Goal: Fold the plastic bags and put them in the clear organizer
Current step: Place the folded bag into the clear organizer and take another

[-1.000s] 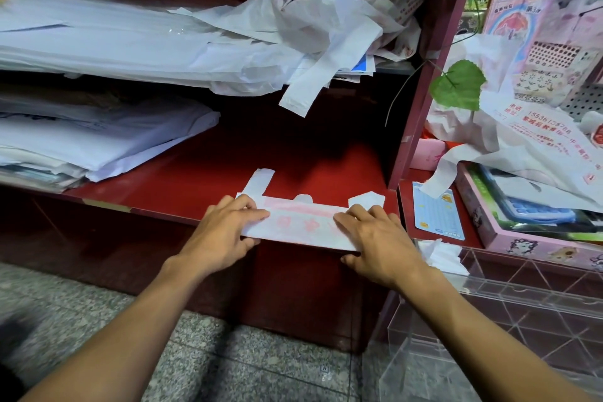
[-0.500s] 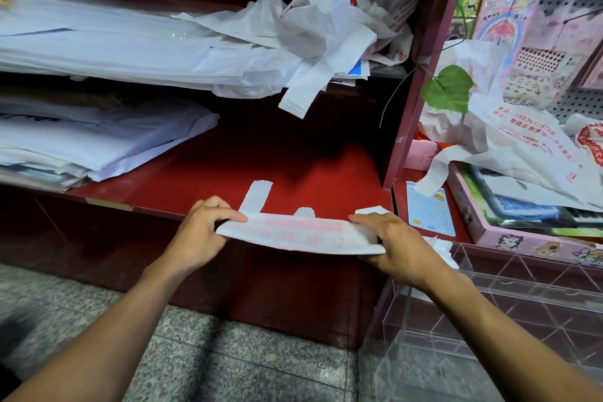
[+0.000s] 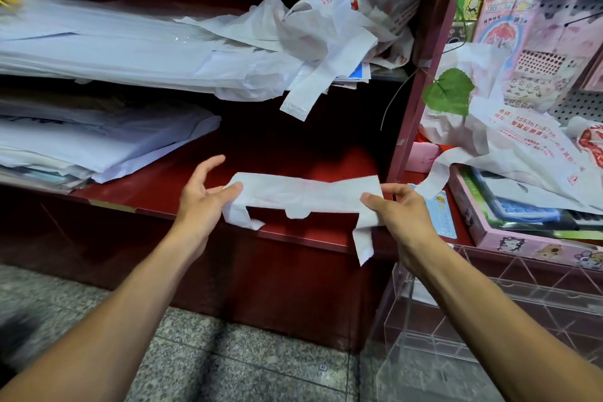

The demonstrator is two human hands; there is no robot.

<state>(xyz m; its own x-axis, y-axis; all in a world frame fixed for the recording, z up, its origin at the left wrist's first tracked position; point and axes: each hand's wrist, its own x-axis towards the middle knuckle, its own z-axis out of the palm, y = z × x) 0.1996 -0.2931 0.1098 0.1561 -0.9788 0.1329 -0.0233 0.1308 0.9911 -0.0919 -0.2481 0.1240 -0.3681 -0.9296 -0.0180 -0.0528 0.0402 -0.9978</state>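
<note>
- The folded bag (image 3: 303, 194), a long white strip, is held in the air just above the front edge of the red shelf (image 3: 156, 196), at 12 o'clock from the viewer.
- The left hand (image 3: 205, 197) pinches the strip's 9 o'clock end between thumb and curled fingers; the forefinger is raised.
- The right hand (image 3: 399, 209) pinches the 3 o'clock end, one handle hanging below it.
- The clear organizer (image 3: 489, 320) stands at 4 o'clock, below the right forearm.
- Loose bags (image 3: 326, 42) are piled on the upper shelf at 12 o'clock.
</note>
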